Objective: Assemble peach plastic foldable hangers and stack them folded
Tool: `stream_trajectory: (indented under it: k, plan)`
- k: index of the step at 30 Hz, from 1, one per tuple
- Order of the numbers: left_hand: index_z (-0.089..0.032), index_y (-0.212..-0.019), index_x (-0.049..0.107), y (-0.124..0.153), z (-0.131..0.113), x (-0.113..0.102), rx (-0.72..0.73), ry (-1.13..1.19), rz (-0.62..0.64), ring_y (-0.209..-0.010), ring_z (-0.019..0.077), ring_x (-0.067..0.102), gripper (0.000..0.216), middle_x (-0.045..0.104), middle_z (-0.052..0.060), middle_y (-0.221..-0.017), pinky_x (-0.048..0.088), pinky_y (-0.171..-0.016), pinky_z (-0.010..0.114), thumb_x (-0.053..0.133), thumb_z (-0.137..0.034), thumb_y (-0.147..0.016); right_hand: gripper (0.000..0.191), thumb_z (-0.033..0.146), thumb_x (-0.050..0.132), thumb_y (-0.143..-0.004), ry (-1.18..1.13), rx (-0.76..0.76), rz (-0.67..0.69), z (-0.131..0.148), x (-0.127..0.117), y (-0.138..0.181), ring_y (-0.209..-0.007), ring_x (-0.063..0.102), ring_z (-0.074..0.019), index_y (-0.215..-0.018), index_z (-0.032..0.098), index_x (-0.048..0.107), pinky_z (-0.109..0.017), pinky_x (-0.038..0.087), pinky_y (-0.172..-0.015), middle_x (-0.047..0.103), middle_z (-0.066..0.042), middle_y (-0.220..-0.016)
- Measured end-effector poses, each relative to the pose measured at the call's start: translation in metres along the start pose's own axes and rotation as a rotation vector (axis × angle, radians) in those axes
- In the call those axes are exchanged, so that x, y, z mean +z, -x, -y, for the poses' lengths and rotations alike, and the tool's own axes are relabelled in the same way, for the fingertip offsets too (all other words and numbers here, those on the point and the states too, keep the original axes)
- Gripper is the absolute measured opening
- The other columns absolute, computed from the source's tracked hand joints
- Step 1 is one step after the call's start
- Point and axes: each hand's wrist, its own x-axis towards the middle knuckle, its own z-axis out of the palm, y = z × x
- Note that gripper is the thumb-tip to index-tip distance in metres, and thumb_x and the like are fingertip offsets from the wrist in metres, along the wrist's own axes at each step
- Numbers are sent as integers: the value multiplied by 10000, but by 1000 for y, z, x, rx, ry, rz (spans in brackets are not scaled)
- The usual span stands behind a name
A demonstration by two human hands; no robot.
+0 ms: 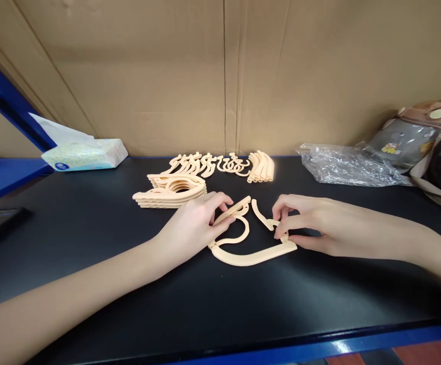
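A peach plastic hanger frame (248,256) lies on the black tabletop (91,238) between my hands. My left hand (195,225) pinches its left arm piece (232,210) with fingers and thumb. My right hand (311,223) is closed on the frame's right end, next to a small hook piece (260,213). Behind my left hand lies a stack of matching hanger frames (170,192). Farther back is a row of loose hooks (212,163) and a bundle of curved bars (262,166).
A tissue pack (85,153) sits at the back left by a blue shelf frame (3,101). A crumpled clear plastic bag (345,165) and a grey bottle (410,137) lie at the back right. Cardboard (224,71) lines the back wall. The table's blue front edge (319,347) runs below.
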Motion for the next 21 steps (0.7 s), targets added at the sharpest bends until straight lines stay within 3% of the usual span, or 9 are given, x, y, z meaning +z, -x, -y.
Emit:
stream_trajectory:
  k: [4, 9, 14, 16, 21]
  plan:
    - [-192, -1056, 582, 1, 0, 0, -6, -41, -9, -555, 103, 511, 212, 627, -25, -829, 412, -551, 238, 609, -287, -868, 179, 117, 535, -853, -43, -12, 1, 3, 1, -2, -902, 573, -127, -904, 255, 636, -258, 433, -768, 558, 3, -1099]
    - [-186, -1032, 597, 1, 0, 0, 6, -91, -39, -555, 105, 504, 190, 619, -27, -802, 405, -545, 233, 613, -276, -866, 226, 47, 493, -799, -58, -44, 41, 9, 1, -6, -912, 553, -139, -905, 209, 610, -279, 416, -809, 584, -9, -1029]
    - [-181, -930, 645, 0, 2, 0, 52, -118, -48, -586, 112, 500, 85, 557, -26, -739, 386, -557, 237, 603, -238, -881, 49, 242, 568, -873, -63, -80, 21, 15, 5, -9, -876, 540, -155, -890, 198, 579, -299, 402, -773, 601, -14, -962]
    - [-173, -909, 653, -1, 1, -1, 55, -111, -53, -598, 112, 499, 82, 530, -27, -730, 385, -565, 240, 600, -231, -886, 163, 345, 630, -851, -62, -83, 13, 17, 8, -9, -859, 529, -158, -901, 203, 568, -299, 397, -748, 598, -8, -952]
    - [-161, -910, 660, -3, -2, -2, 36, -71, -46, -611, 108, 499, 87, 506, -31, -730, 386, -578, 240, 601, -221, -887, 198, 278, 663, -831, -89, -124, 17, 23, 12, -9, -845, 504, -142, -954, 215, 522, -279, 382, -735, 590, 13, -932]
